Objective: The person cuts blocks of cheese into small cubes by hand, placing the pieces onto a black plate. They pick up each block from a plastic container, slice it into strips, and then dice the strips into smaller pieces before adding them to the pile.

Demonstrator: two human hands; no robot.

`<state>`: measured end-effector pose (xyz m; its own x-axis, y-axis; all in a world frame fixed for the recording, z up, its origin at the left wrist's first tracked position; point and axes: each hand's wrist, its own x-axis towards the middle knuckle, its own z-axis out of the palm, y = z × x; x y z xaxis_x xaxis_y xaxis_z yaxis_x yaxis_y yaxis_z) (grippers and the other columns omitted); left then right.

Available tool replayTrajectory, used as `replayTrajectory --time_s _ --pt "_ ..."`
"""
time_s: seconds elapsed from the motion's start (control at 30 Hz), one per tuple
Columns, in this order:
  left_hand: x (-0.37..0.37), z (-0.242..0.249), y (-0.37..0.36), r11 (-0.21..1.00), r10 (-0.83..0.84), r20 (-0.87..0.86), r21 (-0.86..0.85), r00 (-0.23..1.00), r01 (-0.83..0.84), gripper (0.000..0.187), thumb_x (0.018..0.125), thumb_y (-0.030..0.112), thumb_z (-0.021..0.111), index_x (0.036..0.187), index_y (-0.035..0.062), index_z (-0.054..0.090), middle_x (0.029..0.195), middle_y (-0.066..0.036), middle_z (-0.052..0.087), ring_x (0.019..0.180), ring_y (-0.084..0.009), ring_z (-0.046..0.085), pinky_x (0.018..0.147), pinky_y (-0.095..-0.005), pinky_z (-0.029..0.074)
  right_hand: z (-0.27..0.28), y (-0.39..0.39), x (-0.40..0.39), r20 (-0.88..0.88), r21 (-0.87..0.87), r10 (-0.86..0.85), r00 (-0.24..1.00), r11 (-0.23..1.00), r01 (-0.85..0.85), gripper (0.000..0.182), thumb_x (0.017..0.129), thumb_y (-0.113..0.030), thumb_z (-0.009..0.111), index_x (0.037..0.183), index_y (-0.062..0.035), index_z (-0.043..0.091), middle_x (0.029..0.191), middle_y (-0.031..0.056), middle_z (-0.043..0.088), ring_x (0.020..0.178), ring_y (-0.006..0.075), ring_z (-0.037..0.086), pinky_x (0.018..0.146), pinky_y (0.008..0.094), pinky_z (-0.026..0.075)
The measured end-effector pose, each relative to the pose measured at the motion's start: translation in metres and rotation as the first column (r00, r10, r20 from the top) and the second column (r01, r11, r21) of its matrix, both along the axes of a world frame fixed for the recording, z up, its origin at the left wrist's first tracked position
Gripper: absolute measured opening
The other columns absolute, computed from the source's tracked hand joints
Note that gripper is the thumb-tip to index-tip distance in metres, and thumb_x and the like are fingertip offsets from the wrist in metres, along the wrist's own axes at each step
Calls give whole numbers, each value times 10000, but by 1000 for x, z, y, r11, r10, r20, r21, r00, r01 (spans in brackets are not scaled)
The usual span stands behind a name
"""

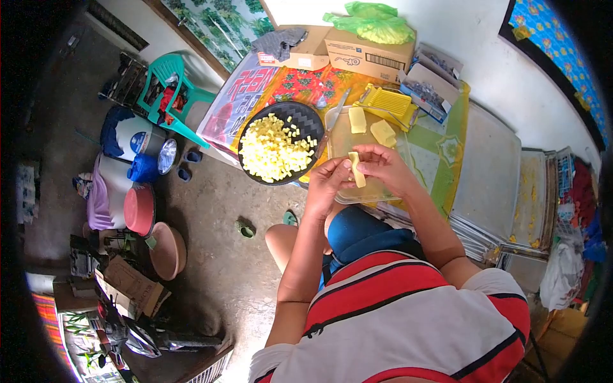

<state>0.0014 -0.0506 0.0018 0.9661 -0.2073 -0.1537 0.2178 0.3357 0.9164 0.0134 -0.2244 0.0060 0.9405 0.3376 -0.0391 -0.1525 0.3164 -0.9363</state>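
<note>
A pale yellow strip of what looks like dough (pixel 356 170) is pinched upright between my two hands, over a clear plastic tray (pixel 402 148). My left hand (pixel 331 181) grips it from the left with thumb and fingers, while my right hand (pixel 384 168) is closed on its right side. Two flat yellow pieces lie beyond the hands: one slab (pixel 357 120) and a folded-looking piece (pixel 383 133). A knife (pixel 332 121) rests at the tray's left edge, its handle toward me. Left of it, a round black woven tray (pixel 309 119) holds a heap of small cut yellow pieces (pixel 271 150).
A yellow ridged plastic board (pixel 387 106) lies behind the tray. Cardboard boxes (pixel 367 56) with a green plastic bag (pixel 370 22) line the wall, beside an open box of small packets (pixel 429 89). A green chair (pixel 175 89) and basins (pixel 167 250) stand left.
</note>
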Motion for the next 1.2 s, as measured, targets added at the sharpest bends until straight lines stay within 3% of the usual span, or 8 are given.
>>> replayTrajectory --time_s 0.3,0.6,1.1,1.2 --pt "0 1 -5 998 41 46 44 998 -44 209 885 138 608 1002 -34 624 882 -67 652 763 -118 629 650 -247 546 -8 -1 4 -2 -34 20 1000 999 -20 341 838 -135 663 1144 -20 567 918 26 632 800 86 589 698 223 483" --pt "2 -2 -7 999 39 36 36 999 -40 219 890 184 610 989 -10 623 824 -58 648 698 -108 628 611 -241 546 -5 -2 3 -23 27 27 999 999 -26 323 848 -138 651 1138 -23 570 949 52 643 848 125 620 730 274 513" --pt "2 -1 -6 998 20 57 65 998 -24 201 910 207 575 923 9 607 817 -72 650 701 -133 639 614 -267 555 -8 1 3 -83 1 7 997 1000 -7 256 862 -147 630 1089 -37 588 906 30 647 814 120 630 707 271 525" --pt "3 -4 -3 1000 -7 -6 13 1000 7 216 903 179 580 1012 -6 605 857 -82 648 722 -139 640 614 -263 560 -11 1 4 -130 54 4 992 999 4 298 866 -143 619 1141 -36 572 935 39 640 820 132 633 713 277 528"
